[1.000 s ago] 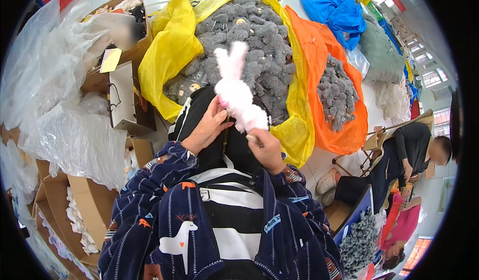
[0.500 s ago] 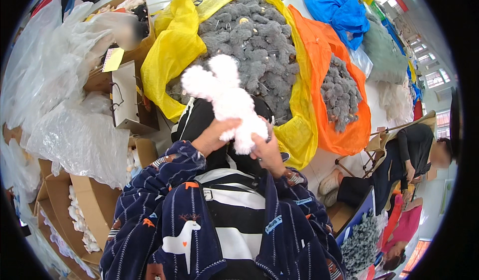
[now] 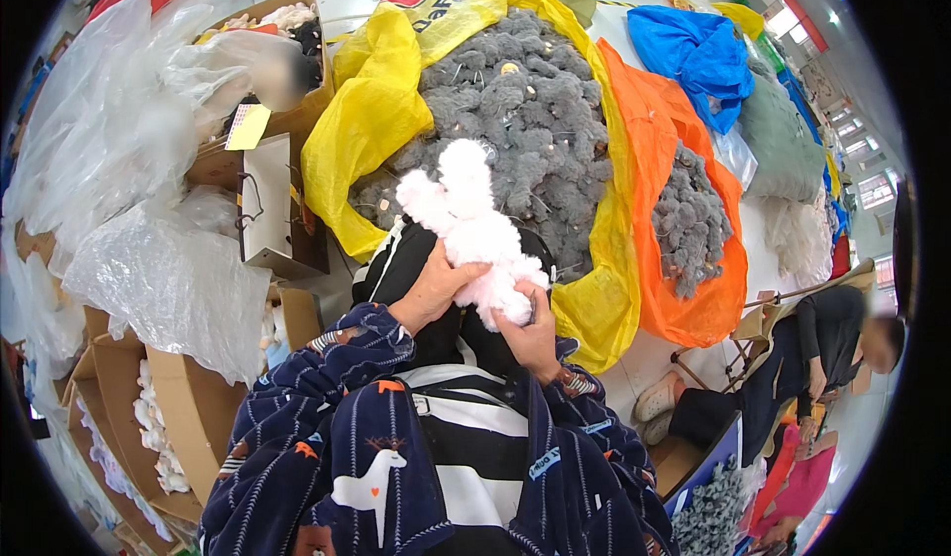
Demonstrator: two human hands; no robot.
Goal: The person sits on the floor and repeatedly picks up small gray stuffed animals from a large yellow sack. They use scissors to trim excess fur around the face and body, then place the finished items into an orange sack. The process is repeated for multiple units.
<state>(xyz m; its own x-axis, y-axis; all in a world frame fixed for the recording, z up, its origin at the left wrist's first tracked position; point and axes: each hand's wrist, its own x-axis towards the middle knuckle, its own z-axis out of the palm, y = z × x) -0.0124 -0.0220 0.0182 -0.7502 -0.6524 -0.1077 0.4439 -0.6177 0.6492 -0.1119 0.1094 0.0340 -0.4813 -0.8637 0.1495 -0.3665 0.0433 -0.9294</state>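
Note:
A pale pink, fluffy plush toy [image 3: 477, 231] lies over my lap, its long ear-like parts pointing away from me. My left hand [image 3: 436, 286] grips its left side, with the thumb laid over the fur. At the near end, my right hand [image 3: 531, 334] pinches the toy's lower part between thumb and fingers. Whether anything else is in the right hand is hidden by the fur. Just beyond the toy, a big yellow sack [image 3: 369, 110] stands open, full of grey fluffy plush pieces [image 3: 525, 110].
To the right is an orange sack [image 3: 649, 298] with more grey pieces, and behind it a blue bag [image 3: 693, 55]. Cardboard boxes [image 3: 178, 397] and clear plastic sheeting [image 3: 158, 288] crowd the left. A seated person [image 3: 792, 358] is at the far right.
The toy and both hands sit slightly lower and further right in the picture, as does the whole scene. My right fingers have shifted on the toy's near end.

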